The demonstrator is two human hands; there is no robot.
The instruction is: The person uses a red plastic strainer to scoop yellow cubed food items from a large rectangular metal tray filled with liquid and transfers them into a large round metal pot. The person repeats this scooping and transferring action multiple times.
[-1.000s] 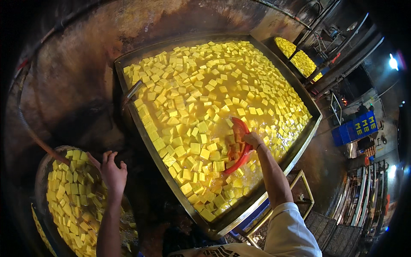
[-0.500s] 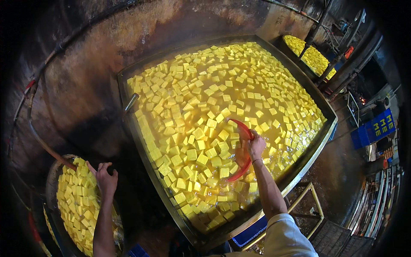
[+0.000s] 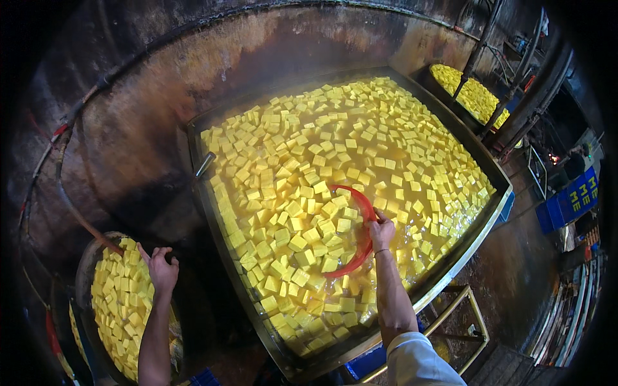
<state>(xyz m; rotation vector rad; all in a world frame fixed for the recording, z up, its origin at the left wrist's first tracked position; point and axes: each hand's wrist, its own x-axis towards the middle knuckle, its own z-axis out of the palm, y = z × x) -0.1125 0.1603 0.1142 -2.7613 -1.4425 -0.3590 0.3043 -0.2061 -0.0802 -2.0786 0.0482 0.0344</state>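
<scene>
A large square metal vat [image 3: 496,201] holds cloudy yellow liquid crowded with yellow tofu cubes [image 3: 297,242]. My right hand [image 3: 381,233] grips the rim of a red plastic basin [image 3: 364,248], tilted and partly sunk among the cubes; its lower part is hidden by the liquid. Its opening faces left, toward the denser cubes. At the lower left, my left hand [image 3: 161,269] is raised with fingers apart and holds nothing. It is over the inner side of a round tub [image 3: 84,283] heaped with similar cubes; whether it touches them I cannot tell.
A hose [image 3: 82,222] runs down the stained wall into the round tub. A short metal pipe [image 3: 205,164] juts over the vat's left edge. Another tub of cubes [image 3: 473,95] stands at the far right, near upright pipes. A metal frame [image 3: 479,321] and blue crates [image 3: 570,201] are at right.
The view has shifted slightly. My right hand has drawn the red basin a little to the left, through the cubes. My left hand stays raised by the round tub.
</scene>
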